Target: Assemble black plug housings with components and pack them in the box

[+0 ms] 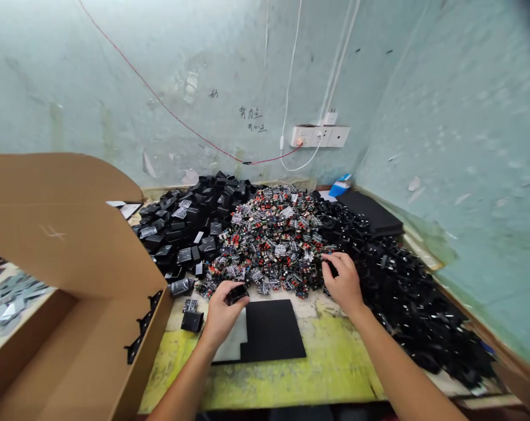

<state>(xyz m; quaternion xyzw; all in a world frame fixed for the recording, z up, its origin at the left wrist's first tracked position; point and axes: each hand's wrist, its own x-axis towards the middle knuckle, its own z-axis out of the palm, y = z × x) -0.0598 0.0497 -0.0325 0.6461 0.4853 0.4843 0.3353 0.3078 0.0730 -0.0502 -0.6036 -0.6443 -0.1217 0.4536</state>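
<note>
Black casing sits pinched in the left hand, by the far edge of the dark mat; beside the circuit-board heap, the right hand grips a small dark piece!

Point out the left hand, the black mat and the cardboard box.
Left hand (pixel 222 311): head view, back of the hand.
Black mat (pixel 275 328): head view, bare right part.
Cardboard box (pixel 93 251): head view, raised flap.

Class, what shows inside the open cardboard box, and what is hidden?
Black pieces show along the right wall of the cardboard box; that wall hides the rest of them and the floor beneath.
</note>
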